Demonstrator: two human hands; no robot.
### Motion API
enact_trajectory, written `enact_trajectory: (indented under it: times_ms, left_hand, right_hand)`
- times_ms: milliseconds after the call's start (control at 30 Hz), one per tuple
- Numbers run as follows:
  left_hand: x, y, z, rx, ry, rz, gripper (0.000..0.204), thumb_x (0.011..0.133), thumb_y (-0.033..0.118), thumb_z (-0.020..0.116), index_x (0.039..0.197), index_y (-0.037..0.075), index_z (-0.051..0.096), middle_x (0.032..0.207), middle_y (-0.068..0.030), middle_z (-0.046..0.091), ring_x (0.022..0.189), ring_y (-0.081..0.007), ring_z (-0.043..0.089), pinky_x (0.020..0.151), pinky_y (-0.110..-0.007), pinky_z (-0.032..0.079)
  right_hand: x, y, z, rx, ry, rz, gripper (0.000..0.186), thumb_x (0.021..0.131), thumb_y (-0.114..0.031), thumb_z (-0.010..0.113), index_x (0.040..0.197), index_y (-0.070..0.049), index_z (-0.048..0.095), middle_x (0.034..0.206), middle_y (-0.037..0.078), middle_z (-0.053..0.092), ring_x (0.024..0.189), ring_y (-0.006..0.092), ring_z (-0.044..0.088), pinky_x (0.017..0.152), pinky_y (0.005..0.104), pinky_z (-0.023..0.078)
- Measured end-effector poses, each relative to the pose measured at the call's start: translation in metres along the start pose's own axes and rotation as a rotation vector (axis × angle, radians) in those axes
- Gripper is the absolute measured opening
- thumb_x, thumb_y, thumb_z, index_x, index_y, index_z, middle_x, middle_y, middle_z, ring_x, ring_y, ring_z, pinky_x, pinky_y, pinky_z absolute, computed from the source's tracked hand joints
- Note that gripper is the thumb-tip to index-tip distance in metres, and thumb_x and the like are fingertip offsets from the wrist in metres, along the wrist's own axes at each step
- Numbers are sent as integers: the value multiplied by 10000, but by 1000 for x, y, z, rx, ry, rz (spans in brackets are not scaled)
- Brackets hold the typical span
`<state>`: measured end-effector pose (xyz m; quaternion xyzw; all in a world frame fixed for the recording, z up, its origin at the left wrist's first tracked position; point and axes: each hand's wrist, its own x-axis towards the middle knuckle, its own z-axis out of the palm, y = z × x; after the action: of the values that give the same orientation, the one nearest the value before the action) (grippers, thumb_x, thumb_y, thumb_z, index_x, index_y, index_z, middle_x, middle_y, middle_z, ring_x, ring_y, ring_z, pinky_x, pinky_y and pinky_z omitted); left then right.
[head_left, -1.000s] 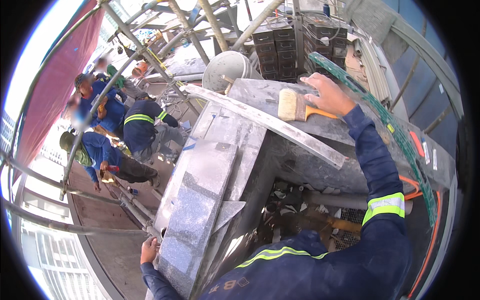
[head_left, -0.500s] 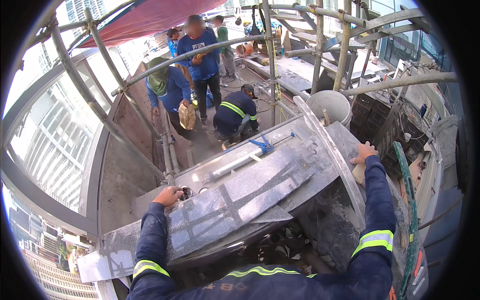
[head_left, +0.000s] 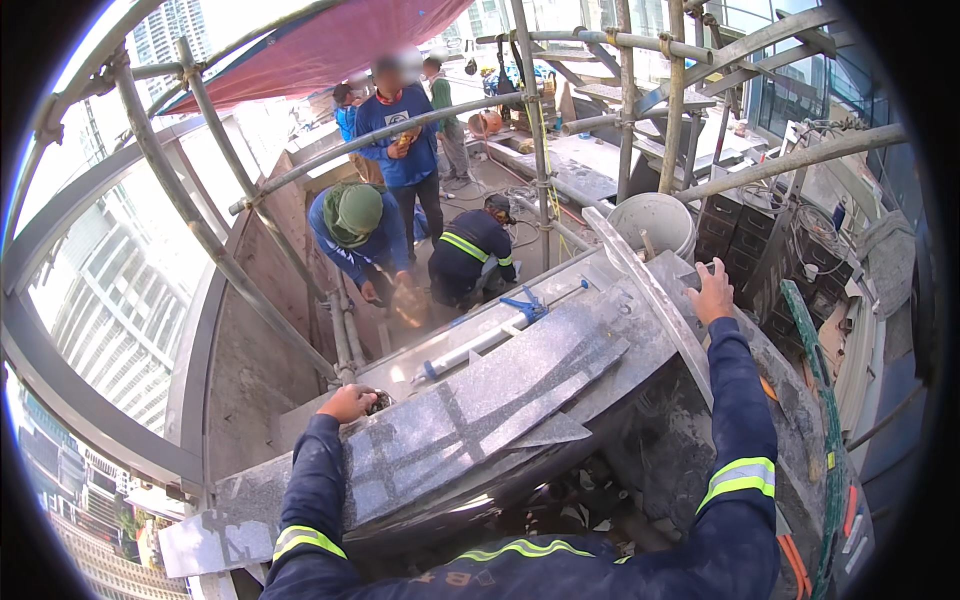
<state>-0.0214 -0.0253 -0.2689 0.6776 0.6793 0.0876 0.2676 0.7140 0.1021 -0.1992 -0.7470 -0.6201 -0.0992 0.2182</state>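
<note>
Off the bar's (head_left: pixel 657 300) edge, across a gap, the right hand (head_left: pixel 712 294) spreads.

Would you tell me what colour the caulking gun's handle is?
Blue handle, seen in the head view.

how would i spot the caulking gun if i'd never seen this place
Find the long speckled grey stone slab with dark bands, lying in front of the camera wearer. Just beyond its far edge, roughly alongside it, is the caulking gun, a slim pale tube with a rod at its right end. Its bright blue handle stands out against the grey stone.
</note>
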Motion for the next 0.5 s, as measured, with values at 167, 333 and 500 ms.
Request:
enact_trajectory:
  times_ms: [167, 333, 500]
  left_hand:
    - [-4, 7, -1, 5, 5, -5, 353, 981, 248, 577, 1167, -40, 660, 878, -128, 722, 789, -223, 693, 757, -363, 530]
    - [-6, 13, -3, -25, 3, -7, 347, 984, 236, 574, 1164, -49, 658, 891, -139, 724, 795, -222, 697, 760, -364, 534]
    - [-6, 2, -1, -35, 14, -18, 365, 978, 283, 587, 1175, -12, 672, 889, -165, 721, 830, -266, 697, 762, -384, 528]
  right_hand:
    - [-2, 0, 33, -89, -351, 221, 644, 934, -542, 562, 1471, -200, 465, 1489, 202, 394, 1391, 380, 354, 1106, 576, 320]
    - [9, 16, 59, -146, -318, 231, 656, 941, -592, 523, 1498, -264, 416, 1541, 210, 321, 1418, 395, 315, 1096, 603, 321]
    - [11, 16, 60, -146, -347, 200, 681, 941, -609, 510, 1513, -259, 388, 1540, 231, 313, 1419, 411, 309, 1097, 590, 335]
